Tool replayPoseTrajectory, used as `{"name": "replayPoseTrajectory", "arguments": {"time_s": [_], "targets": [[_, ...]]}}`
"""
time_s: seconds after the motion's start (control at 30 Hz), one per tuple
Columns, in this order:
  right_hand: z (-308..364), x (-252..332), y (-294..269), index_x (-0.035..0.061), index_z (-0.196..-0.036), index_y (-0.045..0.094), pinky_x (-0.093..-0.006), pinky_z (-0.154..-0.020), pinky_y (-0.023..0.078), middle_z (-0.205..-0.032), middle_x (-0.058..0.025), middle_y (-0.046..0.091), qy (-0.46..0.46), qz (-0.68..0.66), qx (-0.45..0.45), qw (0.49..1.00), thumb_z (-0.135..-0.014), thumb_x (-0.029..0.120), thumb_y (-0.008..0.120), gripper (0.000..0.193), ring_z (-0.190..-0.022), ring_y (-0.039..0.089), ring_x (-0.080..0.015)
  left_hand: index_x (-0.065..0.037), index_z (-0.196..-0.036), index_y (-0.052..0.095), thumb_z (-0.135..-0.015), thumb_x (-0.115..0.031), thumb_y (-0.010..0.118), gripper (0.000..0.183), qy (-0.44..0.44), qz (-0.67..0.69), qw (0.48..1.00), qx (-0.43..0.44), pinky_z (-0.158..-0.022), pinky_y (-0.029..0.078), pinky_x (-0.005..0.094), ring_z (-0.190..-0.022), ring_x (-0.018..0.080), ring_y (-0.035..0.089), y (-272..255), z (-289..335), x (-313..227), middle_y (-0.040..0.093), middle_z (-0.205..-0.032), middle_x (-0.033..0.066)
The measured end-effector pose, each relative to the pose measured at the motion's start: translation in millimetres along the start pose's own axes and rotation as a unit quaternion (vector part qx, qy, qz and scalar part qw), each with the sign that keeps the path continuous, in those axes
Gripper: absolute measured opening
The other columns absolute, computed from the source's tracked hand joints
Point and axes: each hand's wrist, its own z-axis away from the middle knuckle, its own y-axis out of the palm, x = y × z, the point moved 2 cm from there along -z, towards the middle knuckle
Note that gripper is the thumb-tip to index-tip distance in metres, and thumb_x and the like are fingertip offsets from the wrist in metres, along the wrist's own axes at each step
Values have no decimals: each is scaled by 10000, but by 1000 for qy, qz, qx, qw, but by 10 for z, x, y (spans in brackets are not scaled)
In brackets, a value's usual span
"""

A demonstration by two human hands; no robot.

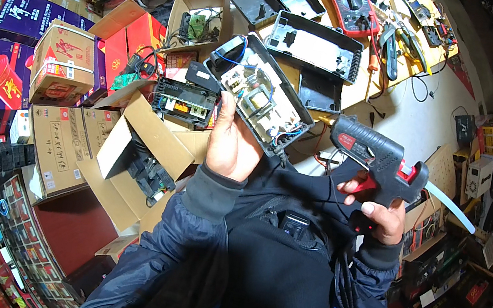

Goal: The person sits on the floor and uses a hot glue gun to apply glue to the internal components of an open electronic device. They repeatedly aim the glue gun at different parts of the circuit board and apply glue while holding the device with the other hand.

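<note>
The open black plastic casing [259, 100], with its circuit board and blue wires laid bare, is clasped from below in the left hand [232, 142] and tilted upward, seemingly so that the inside faces the black-and-red glue gun [377, 162]. That gun is gripped firmly in the right hand [379, 210], nozzle aimed at the casing's lower corner, just apart. Both forearms are raised before the chest, above the wooden workbench [359, 91].

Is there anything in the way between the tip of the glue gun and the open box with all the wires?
Nothing visible blocks it. The right hand holds the black glue gun, nozzle pointing toward the opened electronics case held up in the left hand. Only open air lies between nozzle and case; the workbench is behind.
</note>
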Motion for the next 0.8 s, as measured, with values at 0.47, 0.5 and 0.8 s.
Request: {"name": "replayPoseTrajectory", "arguments": {"time_s": [0.47,0.5,0.8], "targets": [[9,9,80,-66,-1218,622,-409,-907,550,-1006,-151,713,27,82,14,996,-777,154,673,496,-904,671,-240,-134,-1584,425,-1089,-538,497,643,8,-15,1000,0,-1200,399,557,-1413,304,531,-8,30,14,548,-1542,84],[10,10,79,-62,-1211,624,-397,-888,549,-998,-146,711,20,87,16,996,-781,160,676,487,-898,667,-235,-134,-1584,425,-1088,-538,500,644,7,-14,1000,3,-1199,399,557,-1414,304,530,-8,38,17,548,-1542,85],[7,-34,65,-43,-1248,612,-376,-843,549,-981,-130,707,1,94,9,996,-800,188,696,511,-888,659,-221,-106,-1575,427,-1080,-546,514,668,-1,-19,1000,0,-1192,404,559,-1408,308,534,-24,34,44,549,-1537,105]]}}
